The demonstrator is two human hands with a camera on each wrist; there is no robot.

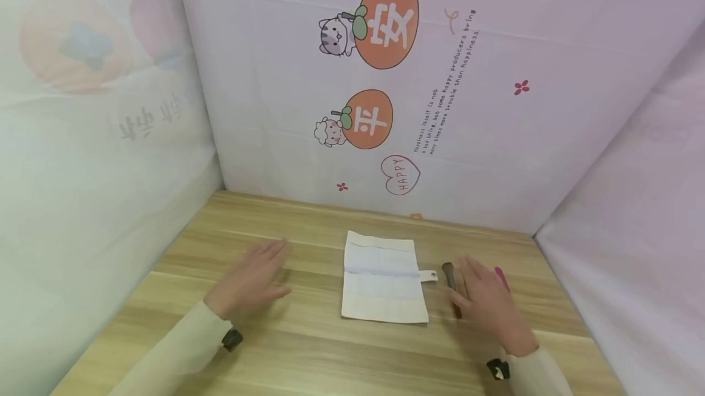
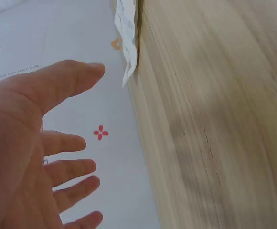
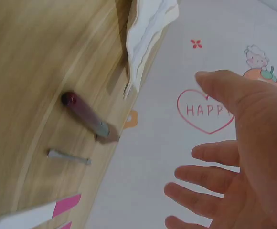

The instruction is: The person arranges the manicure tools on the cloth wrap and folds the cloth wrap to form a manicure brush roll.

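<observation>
A white fold-out pouch (image 1: 382,295) with a snap strap (image 1: 428,276) lies spread flat on the wooden table. Left of it my left hand (image 1: 250,280) hovers, fingers extended and nothing held. On the other side, my right hand (image 1: 490,301) is held over the table with its fingers loosely straight, also holding nothing. Beneath and beside that hand lies a makeup brush (image 3: 86,114) with a dark red handle. In the right wrist view a slim silver stick (image 3: 69,156) and a flat white-and-pink piece (image 3: 38,213) lie near the brush.
A white printed cloth (image 1: 308,157) stands as a wall along the table's back edge. More white cloth walls (image 1: 104,157) close off the left and right sides. Wooden tabletop (image 1: 297,353) extends in front of the pouch.
</observation>
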